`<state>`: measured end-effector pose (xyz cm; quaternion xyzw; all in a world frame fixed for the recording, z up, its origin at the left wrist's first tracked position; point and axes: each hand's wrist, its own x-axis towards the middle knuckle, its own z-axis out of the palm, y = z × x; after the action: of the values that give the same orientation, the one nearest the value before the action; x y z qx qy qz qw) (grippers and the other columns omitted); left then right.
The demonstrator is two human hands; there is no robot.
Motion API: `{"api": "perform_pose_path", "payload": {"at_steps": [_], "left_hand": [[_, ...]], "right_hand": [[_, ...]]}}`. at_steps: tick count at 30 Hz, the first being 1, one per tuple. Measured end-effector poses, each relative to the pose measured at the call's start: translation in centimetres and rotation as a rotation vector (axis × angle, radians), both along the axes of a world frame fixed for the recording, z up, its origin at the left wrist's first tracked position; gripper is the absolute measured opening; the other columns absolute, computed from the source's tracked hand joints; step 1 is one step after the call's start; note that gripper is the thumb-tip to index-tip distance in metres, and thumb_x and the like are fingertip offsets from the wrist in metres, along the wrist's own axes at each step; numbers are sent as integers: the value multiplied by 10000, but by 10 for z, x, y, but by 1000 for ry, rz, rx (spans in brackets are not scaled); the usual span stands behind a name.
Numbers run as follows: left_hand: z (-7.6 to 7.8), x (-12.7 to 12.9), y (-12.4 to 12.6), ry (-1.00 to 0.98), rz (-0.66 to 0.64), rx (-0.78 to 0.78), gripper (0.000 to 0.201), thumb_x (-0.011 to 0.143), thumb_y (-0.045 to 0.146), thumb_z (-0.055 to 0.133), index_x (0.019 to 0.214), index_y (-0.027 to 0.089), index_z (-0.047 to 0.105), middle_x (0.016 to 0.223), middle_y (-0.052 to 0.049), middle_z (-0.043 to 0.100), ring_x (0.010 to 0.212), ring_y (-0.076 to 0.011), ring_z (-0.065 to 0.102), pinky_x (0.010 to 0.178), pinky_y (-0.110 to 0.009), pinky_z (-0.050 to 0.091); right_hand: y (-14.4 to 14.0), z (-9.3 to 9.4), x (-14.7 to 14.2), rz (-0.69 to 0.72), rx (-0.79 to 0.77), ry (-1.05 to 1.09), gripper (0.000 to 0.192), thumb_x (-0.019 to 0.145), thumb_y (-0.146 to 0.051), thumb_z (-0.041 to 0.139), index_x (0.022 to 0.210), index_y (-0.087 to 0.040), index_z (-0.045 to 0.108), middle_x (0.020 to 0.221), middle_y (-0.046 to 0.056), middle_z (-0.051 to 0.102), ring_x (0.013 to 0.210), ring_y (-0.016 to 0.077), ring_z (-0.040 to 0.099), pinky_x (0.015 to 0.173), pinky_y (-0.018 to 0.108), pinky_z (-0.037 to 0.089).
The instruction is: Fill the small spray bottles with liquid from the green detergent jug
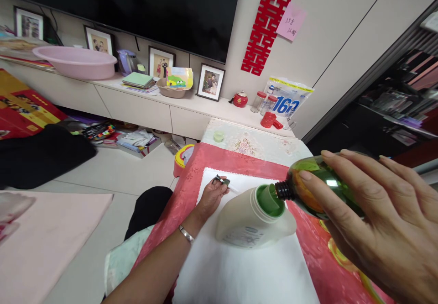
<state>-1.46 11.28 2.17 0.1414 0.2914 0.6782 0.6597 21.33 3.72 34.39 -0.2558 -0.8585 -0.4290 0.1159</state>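
Your right hand (pixel 379 222) is gripping a green plastic bottle (pixel 318 185) around its body, fingers wrapped over the top. You are holding the bottle tipped nearly horizontal, with its dark threaded neck pointing away from your palm. The neck is sitting at the rim of a white jug (pixel 253 217), right over the jug's green inner mouth. No liquid is visible between the two openings.

The white jug is standing just beyond your right fingertips, on a white cloth (pixel 239 272) that is covering part of a red patterned tablecloth (pixel 191 180).

Your left hand (pixel 212 194) is resting on the far edge of the white cloth, on the other side of the jug from your right hand. Its fingers are closing on a small dark cap (pixel 221 181), pinching it at the fingertips. A silver bracelet (pixel 186 233) is sitting on your left wrist.
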Motion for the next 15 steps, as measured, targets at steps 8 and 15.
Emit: {"api": "perform_pose_path", "payload": {"at_steps": [8,15], "left_hand": [[0,1,1,-7,6,1,496,585,209,982,986,180,693,956,-11,695,840,-124,653,796,-262,520],[2,1,0,-20,7,4,493,591,198,982,991,170,695,961,-11,697,848,-124,655,793,-261,517]], "right_hand": [[1,4,-2,20,-8,-26,442,1036,-49,341,1403,-230,509,1467,233,502,1461,400,378,1084,644,423],[0,7,-2,51,-20,-35,432,1042,-44,327,1387,-212,525,1493,244,469,1509,372,285,1150,625,360]]}}
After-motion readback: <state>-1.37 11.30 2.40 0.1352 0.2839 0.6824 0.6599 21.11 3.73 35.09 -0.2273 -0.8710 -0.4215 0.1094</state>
